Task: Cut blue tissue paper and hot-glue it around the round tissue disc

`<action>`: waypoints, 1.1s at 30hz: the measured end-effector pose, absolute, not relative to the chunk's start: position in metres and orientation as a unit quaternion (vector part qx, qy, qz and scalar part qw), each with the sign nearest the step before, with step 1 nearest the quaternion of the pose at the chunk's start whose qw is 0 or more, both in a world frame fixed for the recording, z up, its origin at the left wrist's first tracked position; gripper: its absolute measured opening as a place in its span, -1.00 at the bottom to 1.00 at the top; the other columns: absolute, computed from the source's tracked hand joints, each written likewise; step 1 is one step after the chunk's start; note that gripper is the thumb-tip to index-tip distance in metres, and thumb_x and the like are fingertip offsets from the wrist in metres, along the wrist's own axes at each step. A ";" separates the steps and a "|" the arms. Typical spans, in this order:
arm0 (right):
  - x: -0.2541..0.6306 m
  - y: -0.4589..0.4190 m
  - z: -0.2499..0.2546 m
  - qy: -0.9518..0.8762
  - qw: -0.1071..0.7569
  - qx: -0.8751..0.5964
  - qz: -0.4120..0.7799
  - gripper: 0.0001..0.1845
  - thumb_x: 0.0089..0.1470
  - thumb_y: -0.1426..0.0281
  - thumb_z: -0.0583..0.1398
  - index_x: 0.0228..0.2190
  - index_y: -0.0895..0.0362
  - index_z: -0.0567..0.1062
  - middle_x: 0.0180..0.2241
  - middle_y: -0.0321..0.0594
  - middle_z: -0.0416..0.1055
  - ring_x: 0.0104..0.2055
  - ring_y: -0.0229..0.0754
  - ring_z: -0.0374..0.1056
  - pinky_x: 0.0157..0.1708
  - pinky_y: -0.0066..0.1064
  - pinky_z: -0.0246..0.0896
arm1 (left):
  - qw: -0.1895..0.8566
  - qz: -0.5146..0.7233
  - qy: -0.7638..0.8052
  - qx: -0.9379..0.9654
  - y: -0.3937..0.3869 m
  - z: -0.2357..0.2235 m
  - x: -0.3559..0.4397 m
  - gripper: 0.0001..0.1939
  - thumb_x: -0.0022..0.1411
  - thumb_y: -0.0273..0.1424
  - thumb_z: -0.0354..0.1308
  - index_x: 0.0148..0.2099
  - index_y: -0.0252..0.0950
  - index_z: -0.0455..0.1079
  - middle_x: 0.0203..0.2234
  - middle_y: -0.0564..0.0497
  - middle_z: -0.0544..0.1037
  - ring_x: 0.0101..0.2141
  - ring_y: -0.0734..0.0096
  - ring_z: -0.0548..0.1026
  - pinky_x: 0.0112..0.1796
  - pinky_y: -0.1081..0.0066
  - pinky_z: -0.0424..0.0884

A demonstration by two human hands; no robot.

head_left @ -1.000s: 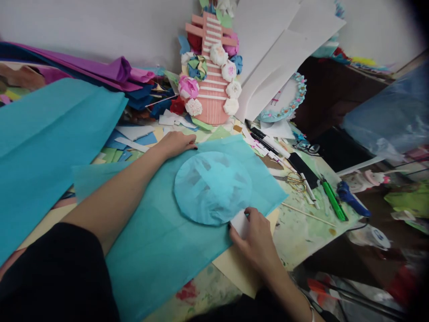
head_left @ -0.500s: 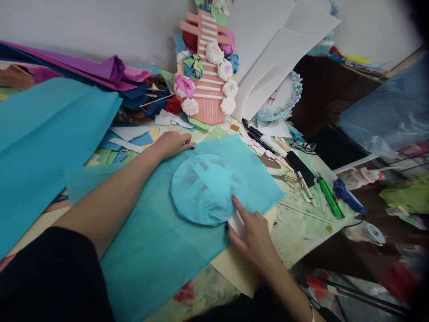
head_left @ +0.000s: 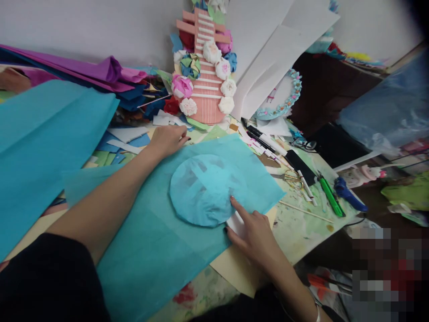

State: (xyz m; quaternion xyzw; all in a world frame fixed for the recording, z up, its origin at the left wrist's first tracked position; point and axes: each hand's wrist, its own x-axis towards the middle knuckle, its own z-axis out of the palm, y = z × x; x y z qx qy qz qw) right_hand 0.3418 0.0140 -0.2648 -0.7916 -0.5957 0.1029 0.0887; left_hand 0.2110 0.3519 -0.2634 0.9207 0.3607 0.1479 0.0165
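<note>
A round disc [head_left: 201,192] covered in light blue paper lies on a larger sheet of thin blue paper [head_left: 150,250]. Darker patches show through its covering, and creases run along its lower right. My right hand [head_left: 256,235] touches the disc's right edge with a stretched index finger; its thumb is apart and the other fingers are curled. Under that hand a white piece [head_left: 236,223] shows beside the disc. At the sheet's far edge rests my left hand [head_left: 169,139], fingers curled in and thumb against them. Whatever it may hold is hidden.
Behind stands a pink guitar-shaped craft [head_left: 209,105] with paper flowers. To the right lie scissors [head_left: 291,179], a green cutter [head_left: 330,194], a blue glue gun [head_left: 350,194], pens and a thin stick [head_left: 306,211]. Folded blue paper [head_left: 50,134] is at left.
My left hand has shifted slightly left at the sheet's far edge. My right index finger stays on the disc's edge. The view has moved a little.
</note>
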 end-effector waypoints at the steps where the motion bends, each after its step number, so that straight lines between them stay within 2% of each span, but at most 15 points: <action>1: 0.342 0.014 -0.264 -0.595 0.086 -0.792 0.107 -0.26 0.07 0.22 0.15 0.28 0.10 0.21 -0.44 -0.08 0.44 -0.30 0.04 0.34 -0.23 -0.16 0.18 | 0.044 0.183 0.345 0.920 0.346 -0.257 0.214 -0.70 0.31 -0.25 -0.02 -0.11 -0.32 0.43 -0.26 -0.15 0.58 -0.22 0.17 0.52 -0.20 0.29 0.33; 3: 0.341 0.014 -0.263 -0.596 0.080 -0.791 0.113 -0.25 0.07 0.22 0.15 0.28 0.12 0.20 -0.42 -0.07 0.45 -0.29 0.06 0.34 -0.23 -0.15 0.17 | 0.105 0.206 0.277 0.933 0.326 -0.245 0.224 -0.66 0.30 -0.24 0.00 -0.03 -0.34 0.42 -0.20 -0.12 0.59 -0.18 0.26 0.53 -0.13 0.32 0.36; 5: 0.341 0.014 -0.262 -0.600 0.077 -0.788 0.119 -0.24 0.08 0.22 0.15 0.29 0.12 0.18 -0.41 -0.06 0.47 -0.28 0.06 0.34 -0.21 -0.15 0.15 | 0.142 0.159 0.182 0.960 0.298 -0.238 0.235 -0.55 0.29 -0.14 0.03 0.12 -0.27 0.37 0.01 -0.06 0.54 0.01 0.30 0.47 0.02 0.36 0.31; 7: 0.340 0.014 -0.262 -0.601 0.079 -0.786 0.124 -0.24 0.09 0.22 0.15 0.30 0.10 0.16 -0.38 -0.07 0.49 -0.26 0.07 0.34 -0.20 -0.15 0.13 | 0.165 0.059 0.082 0.981 0.270 -0.240 0.244 -0.39 0.32 -0.03 -0.03 0.30 -0.22 0.18 0.25 -0.07 0.31 0.24 0.20 0.24 0.19 0.24 0.15; 9: 0.340 0.014 -0.262 -0.600 0.080 -0.786 0.127 -0.24 0.10 0.20 0.15 0.30 0.08 0.15 -0.34 -0.07 0.51 -0.23 0.07 0.34 -0.18 -0.15 0.11 | 0.147 -0.006 0.057 0.987 0.247 -0.248 0.249 -0.30 0.33 0.06 -0.11 0.38 -0.15 0.02 0.34 -0.05 0.11 0.33 0.08 0.04 0.25 0.04 -0.02; 12: 0.340 0.013 -0.263 -0.601 0.074 -0.785 0.131 -0.22 0.12 0.18 0.15 0.32 0.07 0.10 -0.32 -0.09 0.52 -0.19 0.10 0.32 -0.15 -0.14 0.08 | 0.096 -0.028 0.078 0.992 0.230 -0.261 0.251 -0.29 0.34 0.09 -0.19 0.40 -0.11 -0.02 0.37 -0.03 0.03 0.35 0.01 -0.03 0.26 -0.10 -0.13; 16: 0.340 0.007 -0.259 -0.603 0.046 -0.785 0.138 -0.11 0.13 0.10 0.16 0.35 0.11 -0.03 -0.29 -0.08 0.53 -0.14 0.15 0.31 -0.10 -0.08 0.06 | 0.064 -0.028 0.086 0.994 0.230 -0.264 0.250 -0.31 0.35 0.08 -0.23 0.40 -0.09 -0.05 0.37 0.00 0.03 0.35 0.05 -0.03 0.25 -0.10 -0.08; 21: 0.343 -0.007 -0.244 -0.613 -0.021 -0.772 0.167 0.05 0.10 -0.04 0.16 0.36 0.28 -0.12 -0.24 0.07 0.53 -0.08 0.23 0.33 -0.05 0.00 0.07 | 0.040 -0.029 0.078 0.996 0.229 -0.263 0.250 -0.31 0.36 0.08 -0.25 0.41 -0.11 -0.06 0.37 -0.01 0.03 0.34 0.04 -0.02 0.25 -0.11 -0.06; 25: 0.361 -0.018 -0.222 -0.642 -0.108 -0.725 0.223 0.11 0.08 -0.08 0.17 0.34 0.37 -0.12 -0.23 0.20 0.52 -0.15 0.20 0.42 -0.08 -0.01 0.13 | 0.019 -0.023 0.075 0.997 0.227 -0.263 0.249 -0.32 0.37 0.06 -0.25 0.41 -0.14 -0.06 0.37 -0.06 0.01 0.35 0.02 -0.03 0.24 -0.14 -0.06; 27: 0.377 -0.018 -0.205 -0.670 -0.143 -0.685 0.248 0.03 0.08 -0.03 0.21 0.33 0.32 0.01 -0.26 0.18 0.54 -0.21 0.18 0.46 -0.20 -0.11 0.20 | 0.005 -0.005 0.076 0.997 0.225 -0.261 0.248 -0.32 0.37 0.04 -0.23 0.40 -0.18 -0.04 0.37 -0.10 0.00 0.35 0.02 -0.04 0.25 -0.15 -0.11; 29: 0.394 -0.008 -0.186 -0.698 -0.137 -0.661 0.239 -0.26 0.13 0.07 0.20 0.24 0.17 0.27 -0.30 0.06 0.55 -0.26 0.13 0.47 -0.35 -0.23 0.20 | -0.002 0.027 0.094 0.995 0.223 -0.255 0.246 -0.34 0.38 -0.01 -0.20 0.39 -0.24 0.00 0.37 -0.14 0.02 0.35 0.05 -0.02 0.27 -0.11 -0.16; 30: 0.401 0.002 -0.178 -0.708 -0.110 -0.663 0.215 -0.44 0.19 0.13 0.17 0.15 0.11 0.39 -0.32 0.00 0.56 -0.28 0.09 0.47 -0.37 -0.26 0.19 | 0.001 0.050 0.122 0.991 0.221 -0.253 0.245 -0.36 0.40 -0.06 -0.19 0.38 -0.29 0.02 0.36 -0.16 0.05 0.34 0.09 0.01 0.28 -0.07 -0.15; 31: 0.407 0.017 -0.173 -0.715 -0.062 -0.673 0.182 -0.53 0.23 0.16 0.12 0.08 0.10 0.45 -0.35 -0.05 0.56 -0.29 0.07 0.47 -0.37 -0.25 0.21 | 0.006 0.080 0.168 0.983 0.219 -0.250 0.243 -0.40 0.41 -0.13 -0.20 0.36 -0.33 0.05 0.34 -0.18 0.10 0.33 0.12 0.04 0.29 -0.02 -0.12; 33: 0.413 0.056 -0.172 -0.711 0.078 -0.693 0.089 -0.53 0.30 0.19 0.01 0.12 0.13 0.40 -0.21 -0.04 0.56 -0.15 0.07 0.47 -0.19 -0.17 0.25 | 0.018 0.143 0.285 0.947 0.210 -0.248 0.239 -0.45 0.41 -0.24 -0.22 0.34 -0.40 0.09 0.31 -0.23 0.17 0.32 0.13 0.08 0.27 0.03 -0.02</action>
